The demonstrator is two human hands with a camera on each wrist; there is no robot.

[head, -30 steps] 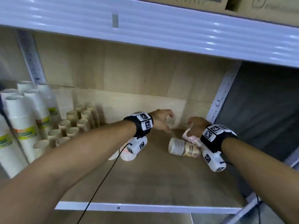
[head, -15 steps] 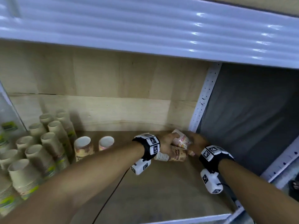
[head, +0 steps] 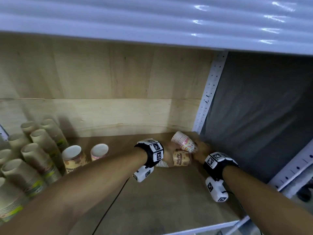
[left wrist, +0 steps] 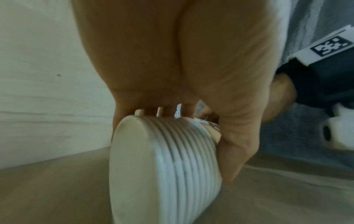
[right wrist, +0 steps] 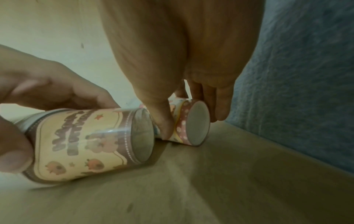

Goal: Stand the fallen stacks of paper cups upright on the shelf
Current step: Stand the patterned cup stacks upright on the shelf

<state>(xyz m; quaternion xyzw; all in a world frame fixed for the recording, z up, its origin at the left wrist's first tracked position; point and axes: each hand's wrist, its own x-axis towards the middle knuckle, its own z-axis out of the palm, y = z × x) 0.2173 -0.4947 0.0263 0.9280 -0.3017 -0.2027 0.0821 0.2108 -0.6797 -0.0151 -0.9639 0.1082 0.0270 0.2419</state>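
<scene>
Left hand [head: 169, 154] grips the brown cup stack [head: 181, 159]; right hand [head: 200, 150] seemingly grips the pink stack [head: 183, 144].

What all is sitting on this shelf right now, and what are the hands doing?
Brown stack: one, cream-brown print, lying at right rear, gripped by left hand.
Pink stack: one, pink print, tilted beside it in the corner, gripped by right hand.
Upright printed stacks: two, brown and pink, centre-left.
Tan stacks: several, tan with green labels, upright at left.
Shelf: one, wooden.
Left hand: holds brown stack.
Right hand: holds pink stack.
</scene>
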